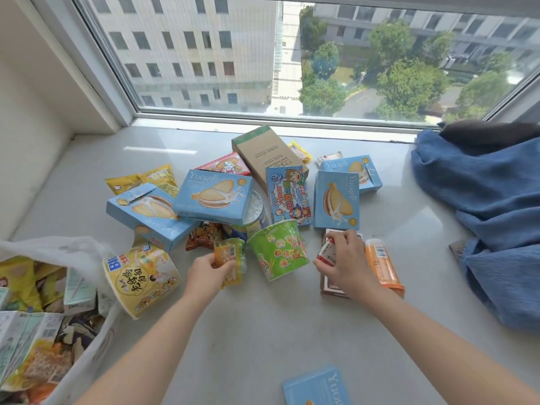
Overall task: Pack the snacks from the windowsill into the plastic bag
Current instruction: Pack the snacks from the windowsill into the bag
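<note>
An upper-floor room, a home or dormitory: wide windowsill [263,331], window [292,54] overlooking buildings, blue clothing [482,200] heaped aside.

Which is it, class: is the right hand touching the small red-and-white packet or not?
Touching. The head view shows the right hand with fingers curled round the red-and-white packet.

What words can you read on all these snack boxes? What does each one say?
"Yuogee": blue biscuit box in the middle.
"Yuogee": blue biscuit box near the window.
"Yuoge", sideways: upright blue box.
"Yuoge", cut off: blue box at the bottom edge.
"BIG": yellow noodle bowl.
Chinese characters on the bowl, green cup and cartoon box: too blurred.
</note>
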